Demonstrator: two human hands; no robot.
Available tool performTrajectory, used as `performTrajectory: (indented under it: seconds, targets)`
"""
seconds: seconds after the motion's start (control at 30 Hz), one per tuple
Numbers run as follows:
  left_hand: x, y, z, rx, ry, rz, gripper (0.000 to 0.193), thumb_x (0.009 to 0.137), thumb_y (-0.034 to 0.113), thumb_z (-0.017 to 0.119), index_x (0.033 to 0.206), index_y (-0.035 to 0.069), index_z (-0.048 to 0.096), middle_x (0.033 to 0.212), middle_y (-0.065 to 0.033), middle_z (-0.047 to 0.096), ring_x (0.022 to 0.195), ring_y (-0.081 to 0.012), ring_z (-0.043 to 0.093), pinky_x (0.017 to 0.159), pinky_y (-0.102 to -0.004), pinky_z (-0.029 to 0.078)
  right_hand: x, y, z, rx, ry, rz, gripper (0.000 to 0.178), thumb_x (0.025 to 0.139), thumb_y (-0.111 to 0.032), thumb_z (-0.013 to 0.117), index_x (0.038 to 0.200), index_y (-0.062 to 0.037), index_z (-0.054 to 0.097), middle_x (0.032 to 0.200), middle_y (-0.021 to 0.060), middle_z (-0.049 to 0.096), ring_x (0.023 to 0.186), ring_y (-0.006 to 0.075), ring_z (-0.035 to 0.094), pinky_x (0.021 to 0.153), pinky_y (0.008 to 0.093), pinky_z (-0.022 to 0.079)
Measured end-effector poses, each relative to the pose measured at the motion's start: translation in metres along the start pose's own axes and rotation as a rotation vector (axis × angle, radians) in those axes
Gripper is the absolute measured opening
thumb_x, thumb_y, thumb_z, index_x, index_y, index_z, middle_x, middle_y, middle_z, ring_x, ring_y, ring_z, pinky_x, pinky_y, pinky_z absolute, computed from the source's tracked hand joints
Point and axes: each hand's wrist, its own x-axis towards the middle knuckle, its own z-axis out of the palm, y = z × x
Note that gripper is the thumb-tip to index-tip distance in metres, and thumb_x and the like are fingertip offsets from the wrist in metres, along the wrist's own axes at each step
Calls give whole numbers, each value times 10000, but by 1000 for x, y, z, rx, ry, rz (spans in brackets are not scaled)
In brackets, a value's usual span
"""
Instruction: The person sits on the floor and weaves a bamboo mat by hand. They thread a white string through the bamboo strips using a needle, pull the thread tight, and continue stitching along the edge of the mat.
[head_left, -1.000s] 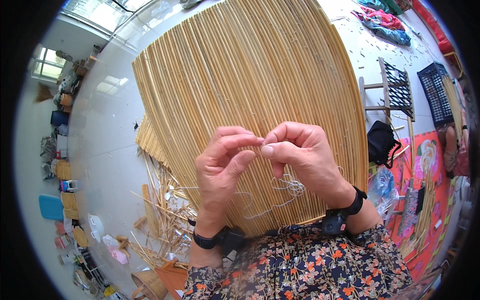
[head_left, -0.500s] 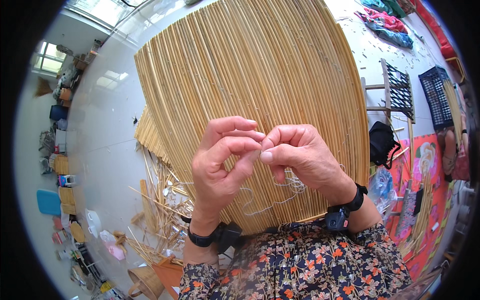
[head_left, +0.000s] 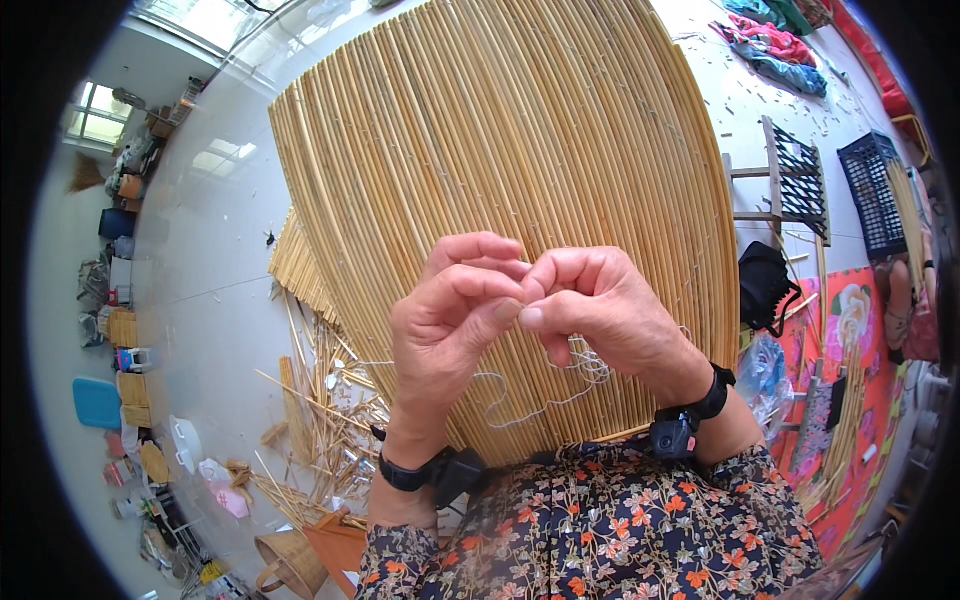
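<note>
Over a large mat of straw-coloured reed stalks (head_left: pixel 480 130), both my hands meet at the fingertips. My left hand (head_left: pixel 440 325) pinches thumb and forefinger together, the other fingers curled above. Against them, my right hand (head_left: pixel 615 320) also pinches with thumb and forefinger. Whatever lies between the fingertips is too small to make out. A loose white thread (head_left: pixel 540 411) trails across the mat below my hands, tangled beneath the right one. Rows of stitching cross the stalks.
Cut reed stalks (head_left: pixel 325 410) litter the floor on the left, near a woven basket (head_left: pixel 292 563). At right stand a wooden chair (head_left: pixel 775 185), a black bag (head_left: pixel 765 287) and a dark plastic crate (head_left: pixel 872 190). Another person's arm (head_left: pixel 897 300) shows at the right edge.
My left hand has shifted slightly right, bringing its fingertips closer to those of my right hand. The right hand stays almost in place.
</note>
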Motion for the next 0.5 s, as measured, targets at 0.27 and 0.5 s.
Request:
performTrajectory:
  seconds: [0.27, 0.5]
  targets:
    - [7, -6, -22, -79, 397, -63, 164, 1050, 175, 620, 1067, 17, 661, 1112, -104, 670, 751, -97, 668, 567, -187, 474, -6, -10, 5, -406, -252, 34, 71, 979, -109, 650, 973, -41, 632, 888, 8, 689, 564, 22, 528, 502, 190, 443]
    - [-10, -17, -11, -383, 215, -301, 203, 1092, 222, 533, 1073, 27, 584, 1236, -190, 698, 645, -102, 694, 445, -175, 477, -5, -12, -10, 232, -472, -253, 359, 929, -4, 676, 1272, 14, 574, 893, 132, 749, 442, 48, 551, 382, 192, 475]
